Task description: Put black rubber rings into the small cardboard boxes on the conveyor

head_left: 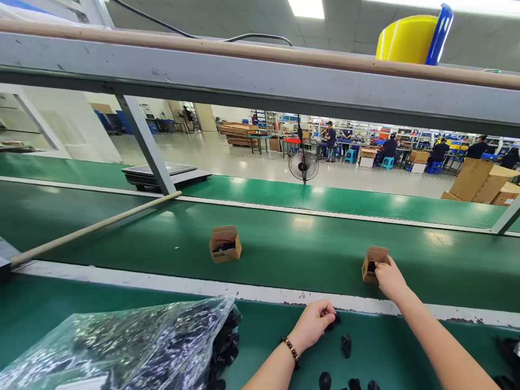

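From the head view, I see my 2 hands over the green counter (266, 346). My left hand (311, 325), with 1 beaded bracelet (291, 351) at the wrist, has its thumb and fingers drawn together at 1 small black piece (337, 322) by the white rail (260, 292); I cannot tell whether they grip it. Near it on the counter I count 4 more loose pieces: 1 just beyond my fingers and 3 along the bottom edge, partly cut off. To the left lies 1 clear plastic bag (134, 341) full of black parts, too many to count.

Past the rail, 2 small open cardboard boxes stand well apart on the green strip (292, 254). My right hand (392, 279) is at the right box (369, 275), fingers at its opening over something black; their grip is hidden. The left box (226, 255) stands untouched, holding dark parts and something red. Farther left lies 1 wooden rod (97, 225).
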Demonstrator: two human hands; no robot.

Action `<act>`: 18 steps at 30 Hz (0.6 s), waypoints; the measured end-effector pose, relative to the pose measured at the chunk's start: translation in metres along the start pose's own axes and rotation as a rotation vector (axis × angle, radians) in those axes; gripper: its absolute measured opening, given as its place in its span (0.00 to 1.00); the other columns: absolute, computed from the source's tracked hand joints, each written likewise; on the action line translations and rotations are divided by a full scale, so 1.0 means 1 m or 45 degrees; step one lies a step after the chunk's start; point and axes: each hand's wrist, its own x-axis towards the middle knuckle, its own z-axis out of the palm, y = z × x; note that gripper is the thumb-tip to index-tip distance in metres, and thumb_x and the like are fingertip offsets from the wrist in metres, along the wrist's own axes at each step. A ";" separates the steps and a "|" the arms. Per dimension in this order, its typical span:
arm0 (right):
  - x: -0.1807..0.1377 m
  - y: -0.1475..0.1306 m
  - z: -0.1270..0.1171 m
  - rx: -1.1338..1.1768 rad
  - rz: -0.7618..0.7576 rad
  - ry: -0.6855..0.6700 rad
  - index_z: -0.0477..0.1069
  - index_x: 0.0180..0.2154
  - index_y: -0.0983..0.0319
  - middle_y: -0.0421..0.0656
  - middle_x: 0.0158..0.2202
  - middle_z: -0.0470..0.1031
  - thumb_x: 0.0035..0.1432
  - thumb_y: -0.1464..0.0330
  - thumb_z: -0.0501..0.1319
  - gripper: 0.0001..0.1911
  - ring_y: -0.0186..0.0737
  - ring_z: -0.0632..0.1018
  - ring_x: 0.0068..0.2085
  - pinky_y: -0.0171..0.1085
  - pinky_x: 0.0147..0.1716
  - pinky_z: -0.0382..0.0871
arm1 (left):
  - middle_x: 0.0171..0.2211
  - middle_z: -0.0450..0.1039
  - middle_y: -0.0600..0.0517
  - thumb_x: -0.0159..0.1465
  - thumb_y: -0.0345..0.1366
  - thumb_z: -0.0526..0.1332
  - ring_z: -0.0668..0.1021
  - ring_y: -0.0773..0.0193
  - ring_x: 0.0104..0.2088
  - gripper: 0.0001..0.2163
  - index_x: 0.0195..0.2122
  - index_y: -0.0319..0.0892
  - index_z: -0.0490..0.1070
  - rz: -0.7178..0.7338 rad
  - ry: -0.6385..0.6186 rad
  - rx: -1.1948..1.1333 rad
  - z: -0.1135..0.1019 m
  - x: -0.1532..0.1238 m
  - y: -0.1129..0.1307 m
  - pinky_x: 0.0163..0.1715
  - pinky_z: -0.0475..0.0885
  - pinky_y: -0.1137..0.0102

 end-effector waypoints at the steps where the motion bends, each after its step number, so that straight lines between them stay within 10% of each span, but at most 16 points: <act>1: 0.000 -0.006 0.000 0.012 0.018 0.019 0.75 0.38 0.67 0.54 0.46 0.75 0.47 0.80 0.52 0.18 0.48 0.73 0.47 0.51 0.59 0.44 | 0.19 0.63 0.59 0.51 0.39 0.59 0.64 0.71 0.18 0.07 0.26 0.41 0.66 0.010 0.017 0.001 0.000 -0.001 0.001 0.20 0.60 0.75; 12: -0.037 -0.068 0.022 0.182 0.484 0.707 0.66 0.50 0.67 0.51 0.57 0.64 0.50 0.80 0.47 0.25 0.51 0.57 0.61 0.57 0.59 0.44 | 0.20 0.64 0.58 0.58 0.31 0.54 0.69 0.69 0.22 0.05 0.28 0.41 0.67 0.193 0.381 0.239 0.007 0.036 0.064 0.25 0.63 0.74; 18: -0.042 -0.066 0.029 0.309 0.423 0.750 0.67 0.45 0.63 0.50 0.53 0.67 0.55 0.75 0.48 0.17 0.51 0.61 0.59 0.55 0.57 0.52 | 0.28 0.69 0.52 0.59 0.25 0.54 0.72 0.64 0.32 0.06 0.29 0.40 0.69 0.293 0.515 0.540 0.015 0.086 0.114 0.34 0.64 0.71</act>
